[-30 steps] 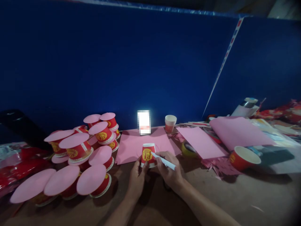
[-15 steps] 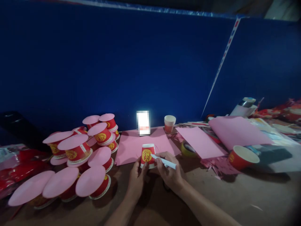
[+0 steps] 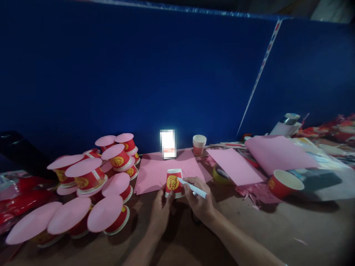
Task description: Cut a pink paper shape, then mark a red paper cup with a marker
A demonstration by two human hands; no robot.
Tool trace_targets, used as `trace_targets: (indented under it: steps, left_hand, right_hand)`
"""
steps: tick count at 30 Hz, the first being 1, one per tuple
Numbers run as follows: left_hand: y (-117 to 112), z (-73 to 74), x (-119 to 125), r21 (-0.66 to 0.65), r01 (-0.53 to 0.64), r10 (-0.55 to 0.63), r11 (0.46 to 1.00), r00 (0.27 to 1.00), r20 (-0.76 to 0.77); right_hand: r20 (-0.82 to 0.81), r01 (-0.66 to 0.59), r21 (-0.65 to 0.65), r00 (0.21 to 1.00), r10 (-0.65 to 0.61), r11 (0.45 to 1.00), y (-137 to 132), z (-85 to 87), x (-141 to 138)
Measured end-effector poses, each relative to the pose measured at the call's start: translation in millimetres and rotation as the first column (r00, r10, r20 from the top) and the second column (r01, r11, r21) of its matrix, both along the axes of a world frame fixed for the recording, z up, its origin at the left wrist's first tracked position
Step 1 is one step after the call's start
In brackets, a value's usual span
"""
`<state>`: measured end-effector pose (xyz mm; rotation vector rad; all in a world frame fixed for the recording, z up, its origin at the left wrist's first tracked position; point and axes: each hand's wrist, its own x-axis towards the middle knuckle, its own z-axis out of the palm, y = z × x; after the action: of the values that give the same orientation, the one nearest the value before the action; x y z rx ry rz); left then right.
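A red paper cup [image 3: 173,176] with a gold round emblem stands upside down in front of me, its white-edged base on top. My left hand [image 3: 163,201] is closed around its lower left side, thumb on the front. In my right hand [image 3: 199,199] is a white pen [image 3: 195,187], its tip at the right of the emblem, touching or nearly touching the cup. The right fingers are wrapped round the pen, close to the cup's right side. Behind the cup lie pink paper sheets [image 3: 151,168].
To the left stand several red cups with pink paper discs [image 3: 105,213], some stacked. A white-and-red cup [image 3: 199,144] stands behind. Rightward are a pink sheet [image 3: 235,166], a tape roll [image 3: 221,174], paper scraps [image 3: 257,194] and a red cup [image 3: 285,184]. A blue wall [image 3: 166,74] rises behind.
The pen tip has shifted slightly up and right, from on the emblem to its right edge. Both hands keep their holds. The whole view has drifted a little.
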<state>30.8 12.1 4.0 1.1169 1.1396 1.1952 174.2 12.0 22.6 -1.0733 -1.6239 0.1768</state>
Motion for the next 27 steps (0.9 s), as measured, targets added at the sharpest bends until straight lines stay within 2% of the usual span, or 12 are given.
trace_targets:
  steps: [8, 16, 27]
  left_hand:
    - [0.7, -2.5, -1.9, 0.004, 0.003, -0.003, 1.0, 1.0, -0.024]
    - [0.8, -5.5, -2.0, 0.008, 0.028, -0.028, 1.0, 0.999, -0.025]
    - [1.5, -3.9, -1.9, 0.002, 0.006, -0.006, 1.0, 0.999, -0.04]
  right_hand:
    - [0.062, 0.009, -0.007, 0.998, -0.008, 1.0, -1.1, 0.6, -0.5]
    - [-0.014, -0.011, 0.006, 1.0, 0.011, 1.0, -2.2, 2.3, 0.7]
    - [0.005, 0.022, 0.008, 1.0, -0.022, 1.0, -0.9, 4.2, -0.6]
